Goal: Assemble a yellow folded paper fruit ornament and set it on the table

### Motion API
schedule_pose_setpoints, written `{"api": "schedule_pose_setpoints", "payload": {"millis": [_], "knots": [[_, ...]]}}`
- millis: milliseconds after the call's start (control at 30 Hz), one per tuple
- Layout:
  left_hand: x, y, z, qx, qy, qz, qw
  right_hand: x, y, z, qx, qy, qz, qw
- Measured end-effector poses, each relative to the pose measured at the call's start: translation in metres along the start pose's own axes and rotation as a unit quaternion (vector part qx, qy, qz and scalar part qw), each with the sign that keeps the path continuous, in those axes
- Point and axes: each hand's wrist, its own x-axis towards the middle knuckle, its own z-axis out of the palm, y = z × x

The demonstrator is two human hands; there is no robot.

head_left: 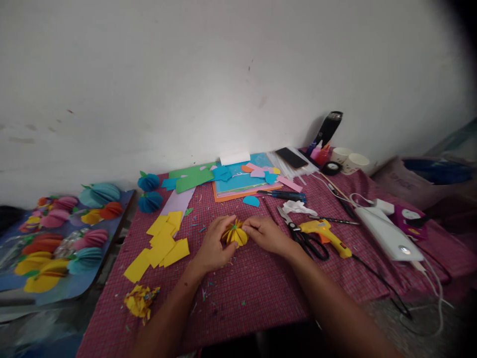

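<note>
- While both hands press in from the sides, a yellow paper ball [235, 233] sits between them near the middle of the worktop [261, 293], on the red checked cloth.
- The left hand [213, 246] has its fingers curled on the ball's left side, and the right hand [265, 233] pinches its right side, so both hands are grasping the ball.
- The ball has a small green bit at its top, and its folded yellow leaves fan out around it.
- I think the step in hand is shaping the ball, spreading or pressing its folds so that it looks round.
- The next move seems to call for soft, even fingers, since thin paper can bend or tear if it is squeezed hard.
- Cut yellow squares [160, 244] lie just left of the left hand, with a crumpled yellow scrap [140, 300] nearer the front edge.
- Scissors [303, 235] and a yellow glue gun [328, 234] lie just right of the right hand.
- Two blue balls [149, 193] sit at the back left, and many more balls [63, 233] in other colours lie on a board beside the worktop.
</note>
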Motion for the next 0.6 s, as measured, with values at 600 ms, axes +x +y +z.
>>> {"api": "schedule_pose_setpoints", "payload": {"millis": [600], "knots": [[0.0003,-0.0071,0.001,-0.003,0.011,-0.006,1.0,-0.0007,-0.0006,-0.0005,-0.046,-0.005,-0.004,0.999]]}}
